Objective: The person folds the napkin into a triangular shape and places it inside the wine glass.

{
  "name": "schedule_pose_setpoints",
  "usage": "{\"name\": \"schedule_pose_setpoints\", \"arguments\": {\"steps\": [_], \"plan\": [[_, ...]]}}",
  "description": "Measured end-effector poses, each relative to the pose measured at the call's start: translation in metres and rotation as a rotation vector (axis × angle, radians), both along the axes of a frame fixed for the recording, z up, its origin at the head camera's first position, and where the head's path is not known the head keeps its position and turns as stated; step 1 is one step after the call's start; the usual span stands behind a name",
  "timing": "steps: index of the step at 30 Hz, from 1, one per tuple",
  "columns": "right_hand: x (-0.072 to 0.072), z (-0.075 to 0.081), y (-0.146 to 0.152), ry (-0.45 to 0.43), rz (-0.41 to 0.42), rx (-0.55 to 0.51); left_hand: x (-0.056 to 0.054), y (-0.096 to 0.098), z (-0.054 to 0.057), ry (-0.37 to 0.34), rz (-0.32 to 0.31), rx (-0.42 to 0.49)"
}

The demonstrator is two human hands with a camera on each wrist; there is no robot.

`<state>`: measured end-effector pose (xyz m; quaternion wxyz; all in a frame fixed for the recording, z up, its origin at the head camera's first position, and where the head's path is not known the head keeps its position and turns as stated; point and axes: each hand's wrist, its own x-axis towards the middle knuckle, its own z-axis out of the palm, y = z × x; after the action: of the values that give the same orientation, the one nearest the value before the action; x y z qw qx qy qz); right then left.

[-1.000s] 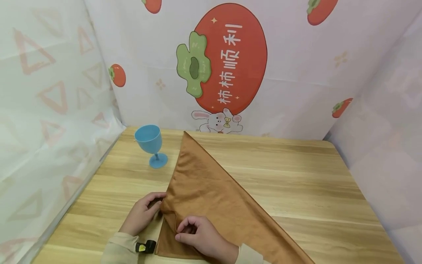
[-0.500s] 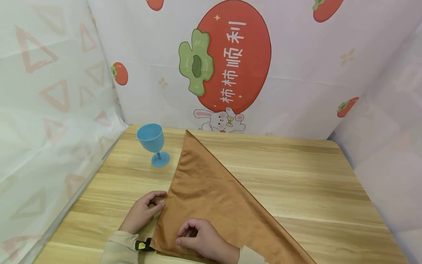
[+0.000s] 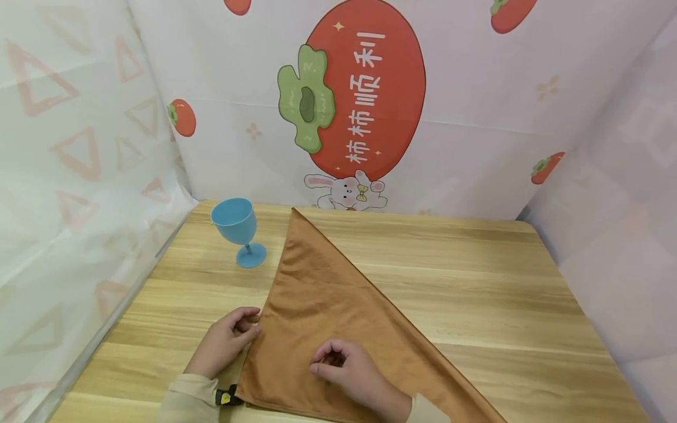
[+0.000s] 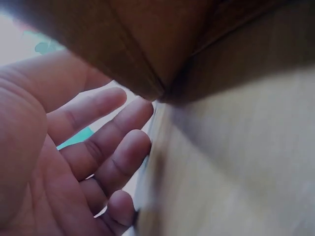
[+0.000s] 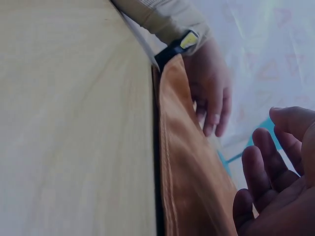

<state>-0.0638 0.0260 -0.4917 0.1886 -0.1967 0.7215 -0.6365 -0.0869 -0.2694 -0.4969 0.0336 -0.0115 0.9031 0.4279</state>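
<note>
Satin cloth (image 3: 328,305), copper-brown, spread as a large triangle over the left and middle of the wood-grain table (image 3: 492,276). Far tip points toward the persimmon-print backdrop (image 3: 465,147); the long diagonal, probably a fold, runs out of frame at near right.

Left hand (image 3: 224,342): at the cloth's left edge, fingers loosely bent, nothing gripped. Thumb and forefinger meet the edge or lie just beside it; contact uncertain. Right hand (image 3: 353,373): over the near part of the cloth, fingers softly curved, thumb well apart from them in its wrist view. Released, holding nothing. Whether its underside brushes the fabric, cannot tell.

Near-left corner lies up against the black wrist strap (image 3: 227,397), or very near it. Stitched hem (image 5: 170,196) follows the near edge. Blue goblet (image 3: 235,222) upright, left of the far tip, apart from the cloth.

Step in hand, as I judge it: settling one layer on another, edges even. Best done with the left fingertips as a light fence, not a pinch. Satin should slide easily, so press first, then stroke with a flat right palm from the diagonal out toward the near-left corner. Faint ripples by the left edge deserve a pass. Ease the strap clear of the corner, lest it catch and lift the layer.
</note>
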Motion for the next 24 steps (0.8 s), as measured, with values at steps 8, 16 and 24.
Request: {"name": "schedule_pose_setpoints", "arguments": {"steps": [8,16,24], "plan": [[-0.004,0.002,0.019,0.018,-0.082,0.014,0.0,-0.003,-0.002,-0.032,0.019,-0.032],[-0.002,0.003,0.033,0.034,-0.14,0.012,0.001,-0.001,0.001,-0.039,0.005,-0.052],[-0.005,0.005,0.055,0.056,-0.243,0.029,0.0,-0.002,0.0,-0.056,0.005,-0.071]]}}
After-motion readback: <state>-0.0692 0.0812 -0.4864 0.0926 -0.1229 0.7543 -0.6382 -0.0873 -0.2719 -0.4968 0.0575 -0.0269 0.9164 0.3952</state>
